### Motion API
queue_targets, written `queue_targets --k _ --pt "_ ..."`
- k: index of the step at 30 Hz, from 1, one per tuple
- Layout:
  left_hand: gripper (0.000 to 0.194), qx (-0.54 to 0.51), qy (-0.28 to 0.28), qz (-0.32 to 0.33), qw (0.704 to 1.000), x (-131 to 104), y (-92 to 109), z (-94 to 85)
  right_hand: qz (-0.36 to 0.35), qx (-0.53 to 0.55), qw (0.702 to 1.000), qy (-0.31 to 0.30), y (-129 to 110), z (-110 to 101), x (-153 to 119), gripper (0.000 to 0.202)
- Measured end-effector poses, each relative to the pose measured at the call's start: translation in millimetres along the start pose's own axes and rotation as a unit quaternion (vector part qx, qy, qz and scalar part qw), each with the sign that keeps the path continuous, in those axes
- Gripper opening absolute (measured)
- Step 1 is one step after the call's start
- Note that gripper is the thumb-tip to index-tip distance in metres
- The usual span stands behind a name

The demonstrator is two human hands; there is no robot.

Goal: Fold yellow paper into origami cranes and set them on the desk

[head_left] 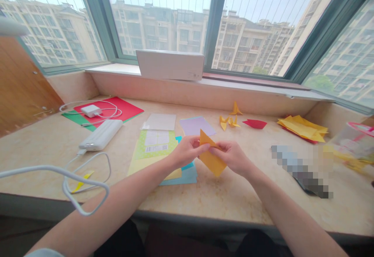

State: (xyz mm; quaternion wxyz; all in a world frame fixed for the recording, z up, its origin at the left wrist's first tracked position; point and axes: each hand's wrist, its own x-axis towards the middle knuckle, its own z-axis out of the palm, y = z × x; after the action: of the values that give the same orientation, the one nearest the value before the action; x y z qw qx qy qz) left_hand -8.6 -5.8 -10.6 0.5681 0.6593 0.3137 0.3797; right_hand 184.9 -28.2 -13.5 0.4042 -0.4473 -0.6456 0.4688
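Note:
An orange-yellow folded paper (213,162) is held up over the front middle of the counter, one corner pointing upward. My left hand (189,150) pinches its left edge, thumb on the near face. At its right edge, my right hand (232,155) grips the paper between thumb and fingers. Beyond the hands stand small folded yellow pieces (235,109), with a red folded piece (254,124) to their right. Sheets of pale yellow paper (140,166) and a lilac sheet (197,125) lie to the left of the hands.
A white power bank (101,135) with looping cables and red paper (128,109) lie at left. Yellow sheets (304,127) are stacked at right, near a clear container (355,142) and a pixelated object (302,171). A white box (171,65) stands on the window ledge.

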Motion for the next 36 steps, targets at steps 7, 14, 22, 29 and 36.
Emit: queue_targets --k 7,14,22,29,36 --pt "0.034 -0.095 0.074 0.0 0.993 0.0 7.9 0.6 -0.046 -0.031 0.988 0.146 1.3 -0.2 2.2 0.029" --pt "0.04 -0.157 0.047 -0.053 0.985 -2.5 6.2 2.4 -0.18 -0.134 0.947 0.231 -3.3 4.7 -3.0 0.012" --pt "0.043 -0.214 0.09 -0.034 0.972 -1.2 5.1 5.3 -0.238 -0.168 0.941 0.171 0.8 11.0 -4.3 0.033" --pt "0.044 -0.174 0.153 -0.006 0.973 2.4 6.2 -0.2 -0.182 -0.054 0.956 0.225 0.5 10.5 -3.9 0.05" --pt "0.042 -0.138 0.238 0.015 0.961 6.1 4.9 -6.1 -0.269 -0.226 0.931 0.098 6.3 2.1 -4.3 0.042"
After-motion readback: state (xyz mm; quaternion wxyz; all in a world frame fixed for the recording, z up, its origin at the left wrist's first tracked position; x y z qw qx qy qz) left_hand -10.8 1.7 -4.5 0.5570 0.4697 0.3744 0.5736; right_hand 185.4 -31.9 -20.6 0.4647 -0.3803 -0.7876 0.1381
